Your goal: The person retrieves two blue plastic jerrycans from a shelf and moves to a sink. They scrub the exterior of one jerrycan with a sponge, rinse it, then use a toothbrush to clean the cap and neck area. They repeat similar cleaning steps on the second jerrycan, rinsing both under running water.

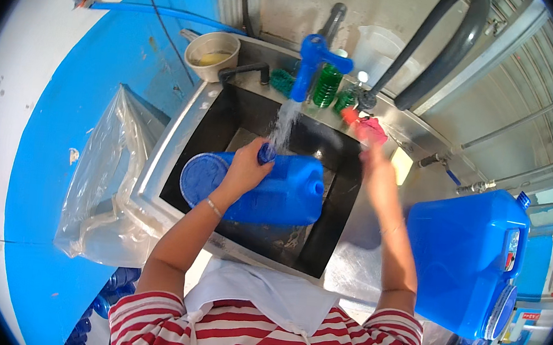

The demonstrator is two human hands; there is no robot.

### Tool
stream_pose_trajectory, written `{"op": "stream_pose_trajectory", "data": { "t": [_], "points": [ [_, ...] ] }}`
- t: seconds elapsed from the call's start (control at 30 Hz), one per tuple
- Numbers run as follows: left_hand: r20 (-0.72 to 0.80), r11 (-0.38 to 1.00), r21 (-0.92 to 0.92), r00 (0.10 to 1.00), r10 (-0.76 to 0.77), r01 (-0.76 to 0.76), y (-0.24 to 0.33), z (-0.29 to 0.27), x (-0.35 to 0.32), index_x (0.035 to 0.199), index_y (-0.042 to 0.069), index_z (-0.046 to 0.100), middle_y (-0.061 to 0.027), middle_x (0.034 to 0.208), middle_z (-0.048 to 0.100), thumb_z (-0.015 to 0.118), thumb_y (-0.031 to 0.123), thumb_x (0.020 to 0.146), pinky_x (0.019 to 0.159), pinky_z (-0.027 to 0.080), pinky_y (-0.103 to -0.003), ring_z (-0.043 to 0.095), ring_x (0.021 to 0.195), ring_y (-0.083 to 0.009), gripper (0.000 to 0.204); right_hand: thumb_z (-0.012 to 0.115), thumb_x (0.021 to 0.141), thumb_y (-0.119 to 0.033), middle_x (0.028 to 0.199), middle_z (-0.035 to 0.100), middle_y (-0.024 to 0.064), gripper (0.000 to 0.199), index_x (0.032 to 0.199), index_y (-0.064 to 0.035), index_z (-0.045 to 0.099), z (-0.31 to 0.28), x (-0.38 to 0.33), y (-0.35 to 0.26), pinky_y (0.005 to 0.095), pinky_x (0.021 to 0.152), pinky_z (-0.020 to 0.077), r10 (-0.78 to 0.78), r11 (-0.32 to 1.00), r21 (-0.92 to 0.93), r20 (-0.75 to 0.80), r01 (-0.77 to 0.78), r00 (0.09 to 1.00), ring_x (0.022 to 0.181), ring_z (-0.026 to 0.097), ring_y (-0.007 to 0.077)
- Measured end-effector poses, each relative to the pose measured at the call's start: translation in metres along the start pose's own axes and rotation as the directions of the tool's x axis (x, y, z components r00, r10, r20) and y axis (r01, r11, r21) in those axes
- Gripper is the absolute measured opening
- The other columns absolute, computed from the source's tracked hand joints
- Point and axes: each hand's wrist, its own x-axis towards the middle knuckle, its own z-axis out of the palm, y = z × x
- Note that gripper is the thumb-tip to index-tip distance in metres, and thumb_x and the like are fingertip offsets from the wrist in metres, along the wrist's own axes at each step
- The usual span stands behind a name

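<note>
My left hand [245,169] is closed around a small blue cap [266,153], which sits under the stream from the blue faucet [305,65]. Beneath that hand, a blue jerry can [280,203] lies on its side in the dark sink [319,243]. Its wide round lid is at the left, and a spout opening shows at the right. My right hand [372,163] is at the sink's right rim, just below a crumpled pink cloth [371,131] with a red-orange piece beside it. Motion smears its fingers, so whether it touches the cloth is unclear.
A larger blue jerry can [461,257] stands on the steel counter at the right. Behind the sink are a green bottle [327,87], a green scrubber [282,82] and a light-coloured dipper [212,56]. A yellow sponge [400,166] lies right; a clear plastic bag [105,189] hangs left.
</note>
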Motion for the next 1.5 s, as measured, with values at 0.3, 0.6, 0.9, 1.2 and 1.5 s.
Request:
{"op": "stream_pose_trajectory", "data": {
  "t": [0.3,0.6,0.9,1.2,1.5],
  "points": [
    [0.075,0.934,-0.172,0.941,0.329,-0.313,-0.039,-0.025,0.021,0.117,0.005,0.055,-0.017,0.096,0.066,0.072,0.01,0.078,0.076,0.051,-0.039,0.065,0.087,-0.0336,0.043,0.059,0.086,-0.01,0.084,0.057,0.0138,0.038,0.121,-0.0185,0.067,0.05,-0.009,-0.14,0.0399,0.058,0.0553,-0.16,0.921,-0.322,0.203,0.221,0.966,0.068,0.066,0.0309],
    [0.233,0.91,-0.263,0.894,0.383,-0.321,-0.044,-0.033,0.022,0.119,0.005,0.051,-0.0181,0.104,0.062,0.072,0.009,0.081,0.081,0.05,-0.042,0.063,0.094,-0.0368,0.043,0.064,0.086,-0.014,0.089,0.067,0.0249,0.022,0.105,-0.0135,0.074,0.04,0.009,-0.165,0.045,0.074,0.0533,0.099,0.988,-0.144,0.345,-0.051,0.933,0.082,0.067,0.0397],
    [0.355,0.894,-0.27,0.826,0.438,-0.358,-0.039,-0.009,0.04,0.12,0.001,0.051,-0.0235,0.109,0.064,0.072,0.013,0.08,0.087,0.049,-0.045,0.062,0.102,-0.0404,0.046,0.066,0.086,-0.019,0.076,0.059,0.0137,0.023,0.108,-0.0193,0.074,0.029,-0.011,-0.169,0.0464,0.064,0.0527,-0.101,0.855,-0.49,0.164,0.17,0.981,0.063,0.061,0.0338],
    [0.419,0.837,-0.325,0.727,0.544,-0.439,-0.022,0.003,0.036,0.112,0.001,0.054,-0.0231,0.102,0.065,0.069,0.005,0.077,0.082,0.049,-0.049,0.062,0.098,-0.0422,0.038,0.061,0.089,-0.019,0.082,0.069,0.0177,0.018,0.098,-0.0093,0.074,0.021,-0.025,-0.168,0.0437,0.068,0.0542,0.496,0.855,-0.08,0.417,-0.513,0.762,0.074,0.069,0.0338],
    [0.471,0.869,-0.234,0.731,0.493,-0.435,-0.012,0.003,0.037,0.107,0.001,0.06,-0.024,0.09,0.066,0.072,0.008,0.072,0.08,0.05,-0.047,0.064,0.091,-0.0417,0.038,0.064,0.08,-0.018,0.08,0.056,0.0096,0.028,0.107,-0.0199,0.072,0.008,-0.009,-0.162,0.0428,0.065,0.0508,-0.208,0.773,-0.548,0.258,0.32,0.943,0.073,0.065,0.029]
  ]
}}
